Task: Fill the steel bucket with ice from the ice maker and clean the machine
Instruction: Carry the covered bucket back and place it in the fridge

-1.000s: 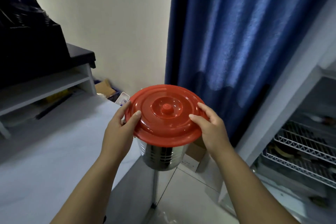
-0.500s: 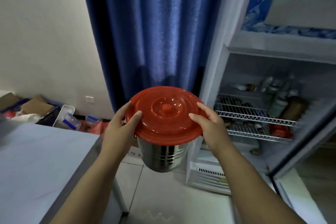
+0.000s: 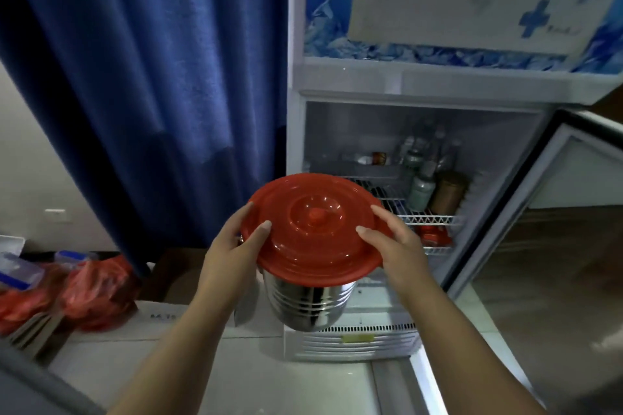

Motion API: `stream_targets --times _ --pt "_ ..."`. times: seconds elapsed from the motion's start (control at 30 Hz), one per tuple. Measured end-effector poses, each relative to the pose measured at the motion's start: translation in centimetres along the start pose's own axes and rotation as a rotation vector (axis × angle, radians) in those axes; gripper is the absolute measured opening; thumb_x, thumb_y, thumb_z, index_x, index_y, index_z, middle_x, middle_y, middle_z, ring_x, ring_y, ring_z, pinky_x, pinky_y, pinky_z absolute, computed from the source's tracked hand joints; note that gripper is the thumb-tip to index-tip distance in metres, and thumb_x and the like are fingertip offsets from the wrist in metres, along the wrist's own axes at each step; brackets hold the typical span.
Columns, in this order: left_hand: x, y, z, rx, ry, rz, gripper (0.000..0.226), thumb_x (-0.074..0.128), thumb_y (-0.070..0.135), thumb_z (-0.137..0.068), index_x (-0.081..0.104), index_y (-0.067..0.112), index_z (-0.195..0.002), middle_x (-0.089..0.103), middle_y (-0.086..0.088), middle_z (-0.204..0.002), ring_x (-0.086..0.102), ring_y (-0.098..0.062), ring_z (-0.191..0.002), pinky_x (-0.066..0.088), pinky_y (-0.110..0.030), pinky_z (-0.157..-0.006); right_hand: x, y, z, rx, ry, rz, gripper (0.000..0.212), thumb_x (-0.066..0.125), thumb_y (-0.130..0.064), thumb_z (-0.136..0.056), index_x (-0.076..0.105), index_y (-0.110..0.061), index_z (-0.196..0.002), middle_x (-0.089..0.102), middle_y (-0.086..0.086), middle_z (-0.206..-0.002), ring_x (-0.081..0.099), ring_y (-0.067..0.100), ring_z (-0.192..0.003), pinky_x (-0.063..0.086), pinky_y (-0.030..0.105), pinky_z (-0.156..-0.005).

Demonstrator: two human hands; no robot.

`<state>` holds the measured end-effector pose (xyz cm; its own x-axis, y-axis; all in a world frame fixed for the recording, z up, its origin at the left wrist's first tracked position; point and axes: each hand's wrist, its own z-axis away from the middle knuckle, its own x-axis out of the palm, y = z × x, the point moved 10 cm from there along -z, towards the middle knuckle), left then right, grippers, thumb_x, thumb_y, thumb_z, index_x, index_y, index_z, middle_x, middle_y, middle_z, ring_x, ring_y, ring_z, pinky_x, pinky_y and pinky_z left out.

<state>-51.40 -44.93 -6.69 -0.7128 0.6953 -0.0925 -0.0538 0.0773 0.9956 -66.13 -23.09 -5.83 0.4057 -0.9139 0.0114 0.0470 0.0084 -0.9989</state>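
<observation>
Both the left hand (image 3: 232,254) and right hand (image 3: 394,246) grip the upright steel bucket (image 3: 308,305) (red lid (image 3: 313,226) on top).

Bucket (image 3: 312,305) of ribbed, mirror-bright steel; lid (image 3: 313,229) glossy red plastic (smooth); curtain (image 3: 151,77) matt blue cloth.

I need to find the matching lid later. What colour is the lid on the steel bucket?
Red, seen clearly in the head view.

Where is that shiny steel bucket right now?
In the head view the steel bucket is centre frame, held in the air between the left hand and right hand, capped by the red lid, before the open fridge.
</observation>
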Motion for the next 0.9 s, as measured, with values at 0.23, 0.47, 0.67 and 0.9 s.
stream_targets --times 0.23,0.47,0.67,0.9 --pt "8.6 0.1 -2.4 0.003 -0.064 0.030 0.044 0.065 0.042 -0.083 0.051 0.047 -0.125 0.063 0.011 -0.115 0.063 -0.014 -0.104 0.051 -0.041 -0.093 -7.0 0.3 -4.2 -0.011 0.028 0.006 0.054 0.072 -0.016 -0.082 0.054 -0.026 -0.131 0.060 -0.002 -0.125 0.061 0.017 -0.111 0.052 0.033 -0.093" --pt "14.1 -0.1 -4.4 -0.007 -0.124 0.040 0.048 0.069 0.043 -0.080 0.046 0.053 -0.122 0.062 0.011 -0.116 0.065 -0.015 -0.102 0.053 -0.042 -0.090 -10.9 0.7 -7.6 -0.030 0.041 -0.007 0.052 0.073 -0.012 -0.080 0.056 -0.025 -0.128 0.063 -0.003 -0.121 0.063 0.012 -0.107 0.053 0.025 -0.084" --pt "16.5 -0.6 -6.9 -0.024 -0.142 0.027 0.056 0.067 0.045 -0.079 0.043 0.048 -0.130 0.057 0.010 -0.122 0.062 -0.020 -0.107 0.051 -0.046 -0.093 -12.1 0.9 -10.2 -0.030 0.060 -0.024 0.045 0.072 -0.011 -0.080 0.058 -0.027 -0.120 0.063 0.000 -0.114 0.064 0.012 -0.099 0.053 0.017 -0.070" --pt "18.1 -1.2 -11.5 -0.057 -0.151 0.043 0.056 0.068 0.039 -0.081 0.045 0.043 -0.132 0.057 0.008 -0.124 0.060 -0.021 -0.110 0.050 -0.047 -0.095 -12.1 1.6 -14.2 -0.025 0.084 0.011 0.041 0.070 -0.020 -0.084 0.057 -0.031 -0.121 0.060 -0.004 -0.117 0.062 0.016 -0.105 0.053 0.038 -0.090"
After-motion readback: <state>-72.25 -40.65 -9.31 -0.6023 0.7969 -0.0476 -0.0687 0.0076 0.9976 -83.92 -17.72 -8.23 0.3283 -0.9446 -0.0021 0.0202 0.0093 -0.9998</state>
